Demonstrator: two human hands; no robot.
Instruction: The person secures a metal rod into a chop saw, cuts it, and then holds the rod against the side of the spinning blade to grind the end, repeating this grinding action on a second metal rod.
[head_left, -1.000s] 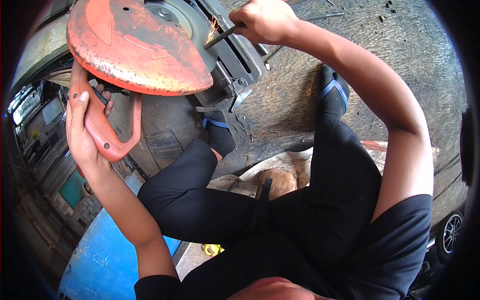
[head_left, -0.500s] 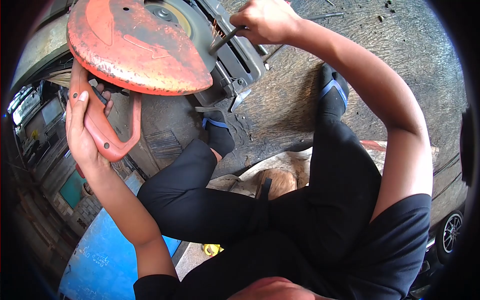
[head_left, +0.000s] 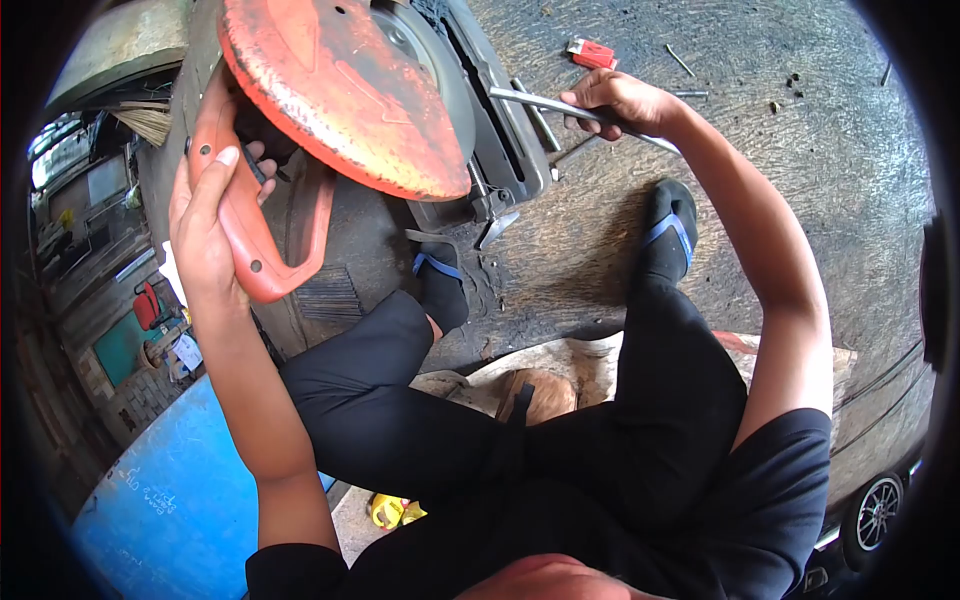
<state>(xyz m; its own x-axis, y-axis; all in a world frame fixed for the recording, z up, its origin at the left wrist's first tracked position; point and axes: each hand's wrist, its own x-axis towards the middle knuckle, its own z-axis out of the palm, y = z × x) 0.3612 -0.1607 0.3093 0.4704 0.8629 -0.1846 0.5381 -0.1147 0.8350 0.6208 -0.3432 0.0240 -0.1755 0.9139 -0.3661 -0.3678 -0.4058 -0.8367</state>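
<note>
An orange-red cut-off saw with a worn guard (head_left: 350,90) fills the upper left. My left hand (head_left: 215,205) is wrapped round its handle (head_left: 250,235), the fingers passing through the grip opening. Behind the guard the grey disc (head_left: 455,105) shows in part, above the dark metal base (head_left: 505,130). Right of the base, my right hand (head_left: 620,105) grips a thin metal rod (head_left: 535,101). The rod's left end lies over the base, apart from the disc, and its other end passes under my wrist.
A red and white packet (head_left: 592,53) and loose rods (head_left: 680,60) lie on the worn floor (head_left: 800,200). My feet in blue-strapped sandals are on either side. A wooden block (head_left: 545,395) sits between my legs; a blue surface (head_left: 165,490) is lower left.
My right hand and the rod have moved right, away from the disc, and the rod has turned. The sparks have gone. The saw and my left hand appear further right in view.
</note>
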